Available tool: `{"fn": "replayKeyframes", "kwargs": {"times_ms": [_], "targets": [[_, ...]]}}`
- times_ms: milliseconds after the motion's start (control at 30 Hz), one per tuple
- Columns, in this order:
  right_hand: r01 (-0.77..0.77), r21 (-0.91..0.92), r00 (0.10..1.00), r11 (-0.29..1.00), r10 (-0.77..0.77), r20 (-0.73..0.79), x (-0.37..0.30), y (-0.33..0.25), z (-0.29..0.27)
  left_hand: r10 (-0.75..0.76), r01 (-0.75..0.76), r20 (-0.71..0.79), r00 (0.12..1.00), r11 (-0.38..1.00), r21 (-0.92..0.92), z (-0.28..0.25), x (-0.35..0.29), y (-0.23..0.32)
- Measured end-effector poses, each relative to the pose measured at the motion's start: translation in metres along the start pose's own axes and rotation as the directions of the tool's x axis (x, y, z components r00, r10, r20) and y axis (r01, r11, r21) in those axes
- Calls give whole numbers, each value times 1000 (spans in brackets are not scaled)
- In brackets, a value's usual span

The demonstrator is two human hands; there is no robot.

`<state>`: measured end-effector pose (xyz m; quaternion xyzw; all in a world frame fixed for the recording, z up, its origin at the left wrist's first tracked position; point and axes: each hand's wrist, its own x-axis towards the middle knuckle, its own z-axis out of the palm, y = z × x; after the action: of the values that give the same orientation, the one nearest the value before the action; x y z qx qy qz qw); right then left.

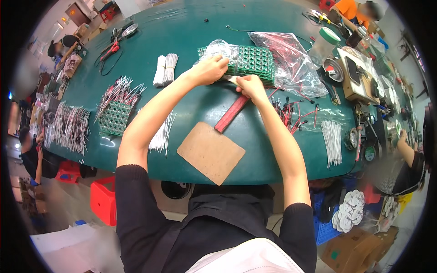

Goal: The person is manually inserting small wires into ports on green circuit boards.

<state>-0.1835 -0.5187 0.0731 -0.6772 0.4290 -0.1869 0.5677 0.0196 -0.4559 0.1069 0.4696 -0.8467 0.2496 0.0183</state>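
Note:
My left hand (210, 70) is closed, its fingertips against the front left of a stack of green circuit boards (256, 60). Crumpled clear plastic (221, 49) covers the left end of that stack, just beyond the fingers. What the left fingers grip is hidden. My right hand (251, 88) pinches a small whitish piece (232, 79), which spans toward the left hand; its kind is too small to tell. Below the right hand, a long red bar (231, 113) lies slanted on the green table, its lower end by a brown board (211, 152).
Bundles of white wires (165, 69) lie left of the boards. Another circuit-board panel (114, 118) has wires on it. A clear plastic bag (293, 63), red and black wires (291, 113) and a green-lidded jar (324, 45) are to the right. Other people work around the table.

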Motion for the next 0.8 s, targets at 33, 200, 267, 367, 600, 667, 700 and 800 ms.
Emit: {"fn": "replayKeyframes", "kwargs": {"times_ms": [33,200,267,367,600,667,700,800], "targets": [[54,-21,998,998,-54,10,-9,1,-10,0,-1,-25,1000,999,-41,1,-3,-1],[222,-480,905,849,-363,-223,-63,22,-101,-48,30,-144,988,992,-122,-1,-11,9],[13,-664,779,748,-424,-462,-79,22,-153,-30,15,-210,977,997,-70,-1,-17,11],[-327,-702,670,633,-368,-645,-76,54,-235,-35,31,-163,986,999,-22,3,-9,12],[44,-884,520,465,-766,-377,-55,65,-207,-55,47,-141,988,997,-61,4,-8,14],[269,-651,744,709,-583,-327,-61,15,-117,53,-60,-138,989,997,-45,11,-19,0],[314,-517,831,796,-494,-256,-63,2,-84,89,-97,-155,984,994,-50,9,-18,-2],[489,-584,830,648,-551,85,-39,-4,-4,149,-159,-190,970,987,-39,6,-13,-3]]}}
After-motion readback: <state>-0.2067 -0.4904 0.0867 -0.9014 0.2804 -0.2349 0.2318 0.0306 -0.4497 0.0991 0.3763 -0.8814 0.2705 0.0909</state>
